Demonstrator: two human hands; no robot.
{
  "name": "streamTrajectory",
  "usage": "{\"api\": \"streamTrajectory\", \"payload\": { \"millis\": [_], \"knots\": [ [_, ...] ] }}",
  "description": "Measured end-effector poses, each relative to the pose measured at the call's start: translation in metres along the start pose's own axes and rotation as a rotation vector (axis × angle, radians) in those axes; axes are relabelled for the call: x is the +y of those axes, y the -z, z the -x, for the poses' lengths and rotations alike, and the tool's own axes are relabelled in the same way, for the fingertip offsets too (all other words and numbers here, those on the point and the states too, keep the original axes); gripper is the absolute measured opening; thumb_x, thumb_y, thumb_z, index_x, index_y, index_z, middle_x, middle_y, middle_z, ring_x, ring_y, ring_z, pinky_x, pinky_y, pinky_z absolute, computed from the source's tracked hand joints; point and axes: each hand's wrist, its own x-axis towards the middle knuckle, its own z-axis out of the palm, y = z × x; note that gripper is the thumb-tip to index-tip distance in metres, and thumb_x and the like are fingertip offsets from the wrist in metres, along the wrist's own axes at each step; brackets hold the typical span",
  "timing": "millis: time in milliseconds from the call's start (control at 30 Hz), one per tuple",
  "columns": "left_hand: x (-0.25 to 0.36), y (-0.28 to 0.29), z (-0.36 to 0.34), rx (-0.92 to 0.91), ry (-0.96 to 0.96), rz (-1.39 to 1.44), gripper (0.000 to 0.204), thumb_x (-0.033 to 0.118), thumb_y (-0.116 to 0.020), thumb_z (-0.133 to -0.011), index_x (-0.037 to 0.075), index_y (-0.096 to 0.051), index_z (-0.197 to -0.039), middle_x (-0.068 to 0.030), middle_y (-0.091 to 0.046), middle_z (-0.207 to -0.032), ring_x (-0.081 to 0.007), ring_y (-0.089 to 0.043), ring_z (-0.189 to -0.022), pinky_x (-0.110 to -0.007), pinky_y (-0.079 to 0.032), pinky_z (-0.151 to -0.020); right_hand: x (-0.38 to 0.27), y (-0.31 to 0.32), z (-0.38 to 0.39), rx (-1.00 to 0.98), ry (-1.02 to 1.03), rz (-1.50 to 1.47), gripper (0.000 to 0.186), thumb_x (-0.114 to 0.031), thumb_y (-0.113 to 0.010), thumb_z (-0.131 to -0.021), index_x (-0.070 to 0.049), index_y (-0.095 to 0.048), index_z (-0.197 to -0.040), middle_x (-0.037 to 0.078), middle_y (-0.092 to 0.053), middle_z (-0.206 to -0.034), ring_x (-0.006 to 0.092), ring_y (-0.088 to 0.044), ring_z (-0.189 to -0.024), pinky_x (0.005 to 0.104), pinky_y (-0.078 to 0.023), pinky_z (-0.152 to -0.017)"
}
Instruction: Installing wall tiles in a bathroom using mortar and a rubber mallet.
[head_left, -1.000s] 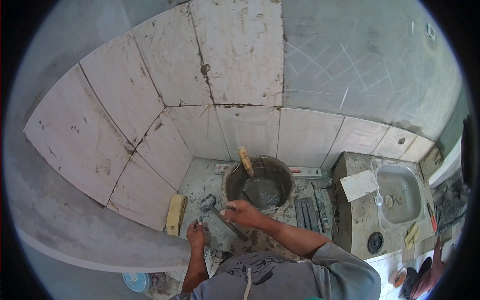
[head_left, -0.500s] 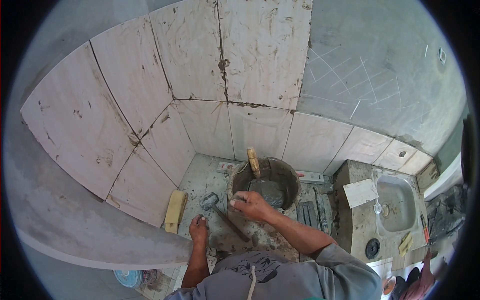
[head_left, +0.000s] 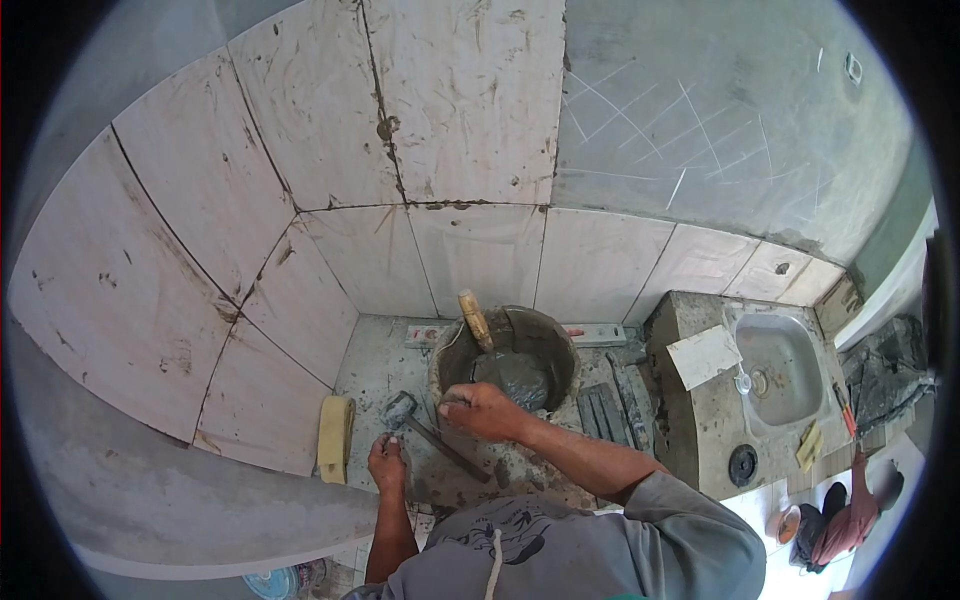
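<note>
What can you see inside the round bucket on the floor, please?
The bucket holds grey mortar, with a wooden handle sticking up from it. The tool's lower end is buried, and the right hand covers the near rim.

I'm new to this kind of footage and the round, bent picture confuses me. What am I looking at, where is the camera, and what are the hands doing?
The camera sits on a person's head and looks down through a very wide lens, so straight tile edges bend near the rim. No machine is here: both forearms rising from the bottom belong to the wearer. The right hand rests on the rim of a bucket of grey mortar, with a wooden-handled tool standing in it. The left hand is low on the floor, beside a mallet; I cannot tell whether it grips anything. A yellow sponge lies to the left. The wall is partly tiled. To the right is a concrete counter with a sink.
</note>
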Motion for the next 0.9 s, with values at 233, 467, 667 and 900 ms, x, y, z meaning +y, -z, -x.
{"api": "streamTrajectory", "payload": {
  "millis": [233, 467, 667, 900],
  "knots": [
    [-0.014, -0.002, -0.013, 0.022, -0.032, -0.045, 0.037, 0.017, -0.061, -0.091, -0.006, -0.061, -0.12, -0.019, -0.068, -0.109, -0.027, -0.065, -0.1, -0.035, -0.048, -0.09, 0.008, 0.001, -0.006, 0.019, 0.036, -0.014, 0.032, -0.028, -0.06, -0.092, 0.003, -0.059, -0.087, 0.017, -0.053, -0.066, 0.018, -0.048, -0.061, 0.0387, -0.044, -0.061],
    [-0.006, -0.005, -0.014, 0.019, -0.052, -0.07, 0.036, 0.017, -0.06, -0.091, -0.007, -0.061, -0.118, -0.0195, -0.068, -0.109, -0.0272, -0.065, -0.099, -0.035, -0.048, -0.09, 0.011, 0.007, -0.009, 0.014, -0.005, -0.019, 0.031, -0.028, -0.06, -0.092, 0.003, -0.059, -0.086, 0.014, -0.052, -0.064, 0.0153, -0.047, -0.06, 0.0382, -0.043, -0.059],
    [-0.007, -0.002, -0.021, 0.01, -0.097, -0.071, 0.041, 0.019, -0.059, -0.093, -0.005, -0.056, -0.126, -0.0113, -0.065, -0.098, -0.0181, -0.062, -0.081, -0.03, -0.052, -0.068, 0.015, 0.005, -0.011, -0.026, -0.019, 0.024, 0.03, -0.029, -0.059, -0.095, 0.001, -0.064, -0.096, 0.006, -0.059, -0.067, 0.0109, -0.053, -0.062, 0.0319, -0.045, -0.059],
    [0.007, -0.006, -0.017, 0.019, -0.079, -0.051, 0.034, 0.014, -0.062, -0.089, -0.006, -0.063, -0.116, -0.0188, -0.068, -0.105, -0.0251, -0.065, -0.097, -0.034, -0.049, -0.088, 0.021, 0.0, -0.012, 0.065, 0.058, -0.023, 0.032, -0.028, -0.061, -0.09, 0.003, -0.057, -0.083, 0.016, -0.053, -0.064, 0.0211, -0.049, -0.059, 0.0405, -0.043, -0.059]
  ]
}}
